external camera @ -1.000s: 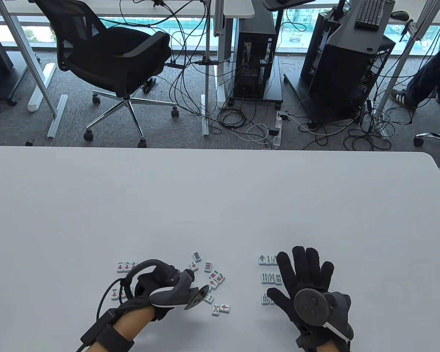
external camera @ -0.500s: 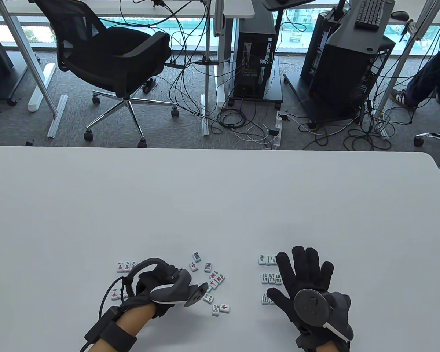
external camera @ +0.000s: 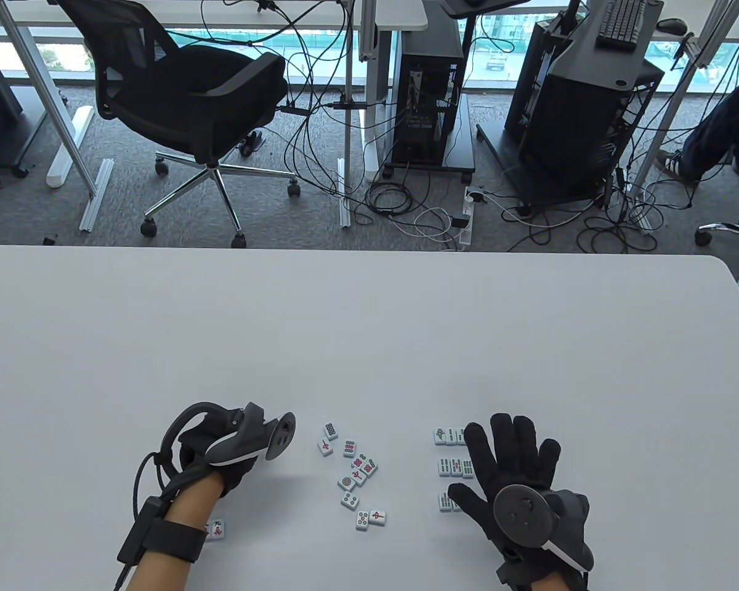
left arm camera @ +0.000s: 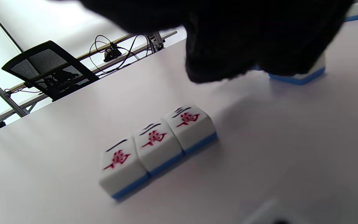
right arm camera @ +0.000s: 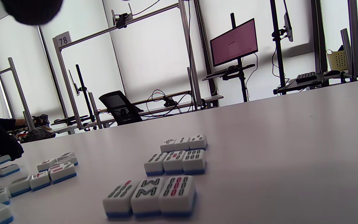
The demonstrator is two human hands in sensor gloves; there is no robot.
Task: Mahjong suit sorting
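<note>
My left hand [external camera: 217, 454] hovers low over the table's front left, its tracker hiding the fingers from above. In the left wrist view its fingers [left arm camera: 228, 46] pinch a blue-backed mahjong tile [left arm camera: 303, 76] just right of a row of three red character tiles [left arm camera: 157, 146]. Another character tile [external camera: 215, 528] lies by my left forearm. Loose mixed tiles [external camera: 354, 474] are scattered between the hands. My right hand [external camera: 511, 455] lies flat with fingers spread, partly covering three rows of bamboo tiles [external camera: 454, 466], which the right wrist view shows whole [right arm camera: 174, 160].
The white table [external camera: 369, 320] stretches far back beyond the tiles. Past its far edge stand an office chair [external camera: 185, 98], computer towers and floor cables.
My left hand has left the loose pile and travelled up and left to the character row with a tile, uncovering a circle tile. My right hand has stayed still.
</note>
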